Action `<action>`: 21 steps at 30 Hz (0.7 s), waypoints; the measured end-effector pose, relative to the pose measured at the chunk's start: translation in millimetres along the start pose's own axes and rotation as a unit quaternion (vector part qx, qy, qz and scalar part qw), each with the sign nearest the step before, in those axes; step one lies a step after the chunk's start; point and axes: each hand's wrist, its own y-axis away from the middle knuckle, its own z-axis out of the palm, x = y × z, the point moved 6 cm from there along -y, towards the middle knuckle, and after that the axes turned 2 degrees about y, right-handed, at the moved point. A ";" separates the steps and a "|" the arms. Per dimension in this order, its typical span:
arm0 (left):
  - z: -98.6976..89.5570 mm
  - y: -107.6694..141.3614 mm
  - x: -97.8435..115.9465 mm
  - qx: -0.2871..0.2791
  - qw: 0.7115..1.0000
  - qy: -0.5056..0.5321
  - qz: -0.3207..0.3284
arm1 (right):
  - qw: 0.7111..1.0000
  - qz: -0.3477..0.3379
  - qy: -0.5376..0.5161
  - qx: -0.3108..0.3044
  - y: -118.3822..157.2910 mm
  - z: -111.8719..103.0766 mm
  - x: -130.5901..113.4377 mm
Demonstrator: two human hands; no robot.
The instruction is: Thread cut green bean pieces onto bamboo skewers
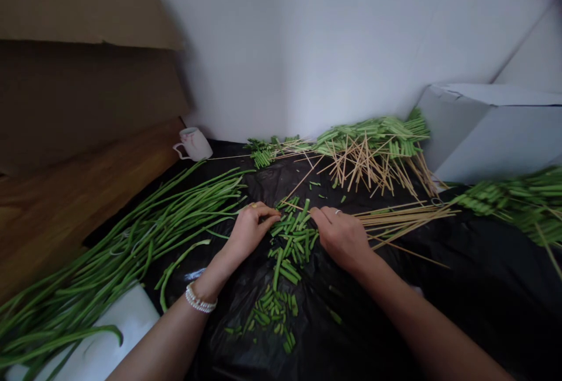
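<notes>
My left hand [252,227], with a beaded bracelet at the wrist, is closed in a pinch. What its fingertips hold, if anything, is too small to make out. Across from it, my right hand [341,237] is closed round a thin wooden skewer [293,205], whose end points left towards the left hand. Between and below both hands lies a loose pile of cut green bean pieces [298,237], with shorter bits nearer me. Just right of my right hand, bare wooden skewers [404,217] lie in a bundle.
Long uncut beans [144,240] spread on the left, partly over a white object [118,334]. Skewers loaded with bean pieces [373,135] are heaped at the back, more [518,199] at right. A mug [195,144], cardboard box [88,76] and white box [496,129] border the black plastic sheet [351,334].
</notes>
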 end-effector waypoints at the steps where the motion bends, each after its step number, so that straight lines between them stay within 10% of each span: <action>1: 2.6 0.5 1.2 -0.011 0.999 -0.031 0.019 | 1.000 -0.003 -0.003 -0.001 -0.2 -0.2 -0.7; 9: 15.2 4.3 4.3 -0.044 0.990 -0.116 0.068 | 1.000 -0.006 -0.019 0.004 -1.3 -3.9 -3.8; 15: -2.7 1.2 -7.0 0.067 0.995 0.064 -0.038 | 1.000 -0.003 -0.021 0.015 -1.5 -6.6 -4.3; 21: 10.5 4.8 -25.8 0.057 0.853 0.467 -0.227 | 1.000 -0.002 -0.024 -0.005 -1.0 -5.7 -5.9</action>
